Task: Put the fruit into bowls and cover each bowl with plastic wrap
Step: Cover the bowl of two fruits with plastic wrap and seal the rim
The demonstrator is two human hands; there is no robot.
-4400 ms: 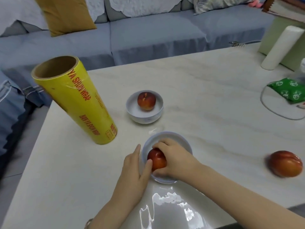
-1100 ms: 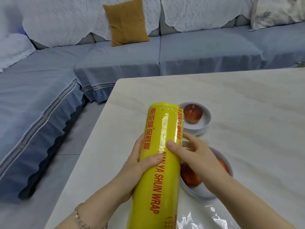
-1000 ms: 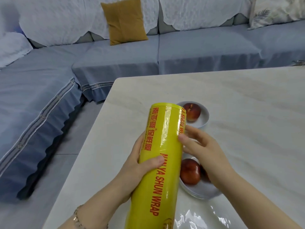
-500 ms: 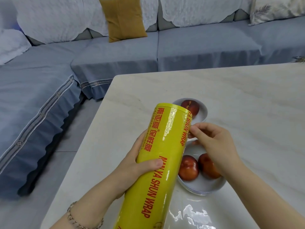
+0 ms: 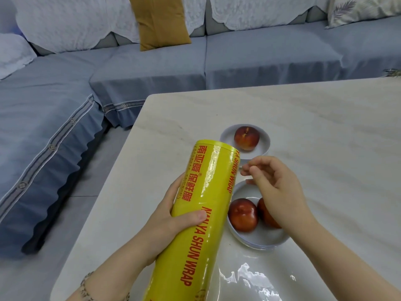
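Gone from its upright spot on the pale bench, the roll of plastic wrap now slants across the lower middle of the frame. The once-loose third fruit now sits in a bowl.

The roll is glossy yellow with red lettering and a streak of glare along its length; the clear film's free edge cannot be made out. The left hand is clamped round its middle, thumb across the front, likely to steady it while the film gets started.

The right hand hovers just right of the roll's upper end, fingertips pinched together. Whether film lies between them, I cannot tell.

Beneath that hand, the near bowl holds two red fruit side by side. The far bowl, just above centre, holds a single fruit, stem dimple up. Neither bowl looks covered yet.
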